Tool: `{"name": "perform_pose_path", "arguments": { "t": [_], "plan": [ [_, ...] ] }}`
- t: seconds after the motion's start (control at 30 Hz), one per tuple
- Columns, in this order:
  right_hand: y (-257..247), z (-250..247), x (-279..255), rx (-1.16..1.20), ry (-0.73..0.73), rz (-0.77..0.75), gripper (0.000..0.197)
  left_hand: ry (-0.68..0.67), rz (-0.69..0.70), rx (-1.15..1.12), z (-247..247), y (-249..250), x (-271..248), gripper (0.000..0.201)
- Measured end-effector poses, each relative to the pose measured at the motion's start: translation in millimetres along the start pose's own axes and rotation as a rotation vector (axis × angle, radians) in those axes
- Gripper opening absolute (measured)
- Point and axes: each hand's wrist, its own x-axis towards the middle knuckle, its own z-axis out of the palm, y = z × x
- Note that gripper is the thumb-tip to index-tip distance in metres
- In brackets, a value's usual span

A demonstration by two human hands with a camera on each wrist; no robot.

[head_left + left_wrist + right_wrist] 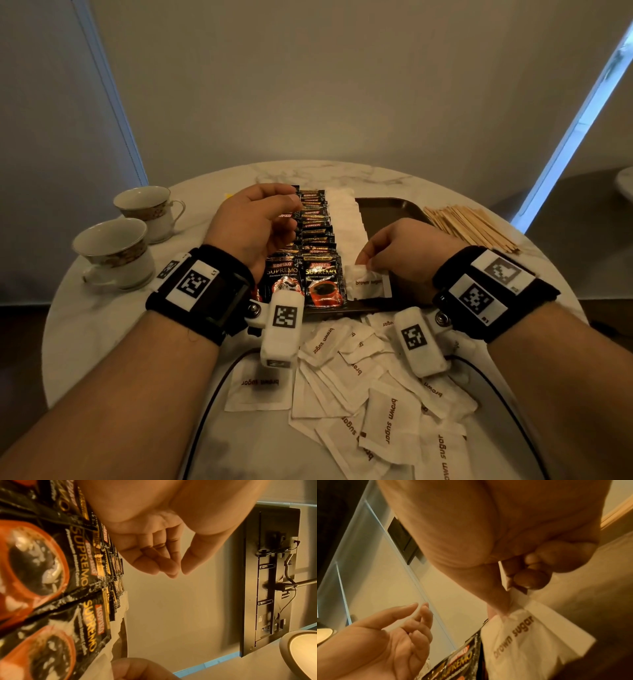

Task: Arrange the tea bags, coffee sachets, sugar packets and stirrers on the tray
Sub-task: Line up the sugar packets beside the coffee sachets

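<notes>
Loose sugar packets [387, 407] nearest on tabletop [102, 329]; right hand [407, 250] pinching sugar packet [371, 282] over tray [387, 209], beside coffee sachets [313, 240]; left hand [253, 222] relaxed, empty.

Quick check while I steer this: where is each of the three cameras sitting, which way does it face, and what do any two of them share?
Head: on the head, facing forward and down at the tray; both forearms, left hand and right hand show.
Left wrist: beneath the left hand, looking along its loosely curled, empty fingers past the coffee sachets.
Right wrist: beneath the right hand, looking at the brown sugar packet it pinches; the left hand shows too.
Shared: all three show the coffee sachets.
</notes>
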Motion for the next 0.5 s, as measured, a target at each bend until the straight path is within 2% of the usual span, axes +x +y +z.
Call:
{"name": "perform_pose_path", "arguments": {
  "t": [0.23, 0.4, 0.5],
  "plan": [
    [2.1, 0.8, -1.1, 0.070, 0.012, 0.001, 0.012, -0.005, -0.005, 0.024, 0.0, -1.5, 1.3, 0.015],
    [6.7, 0.7, -6.4, 0.206, 0.153, -0.030, 0.012, 0.004, -0.006, 0.021, 0.3, -0.4, 0.6, 0.014],
    [7.0, 4.7, -10.6, 0.382, 0.085, 0.001, 0.012, 0.006, -0.007, 0.023, 0.7, 0.5, 0.1, 0.013]
  ]
}}
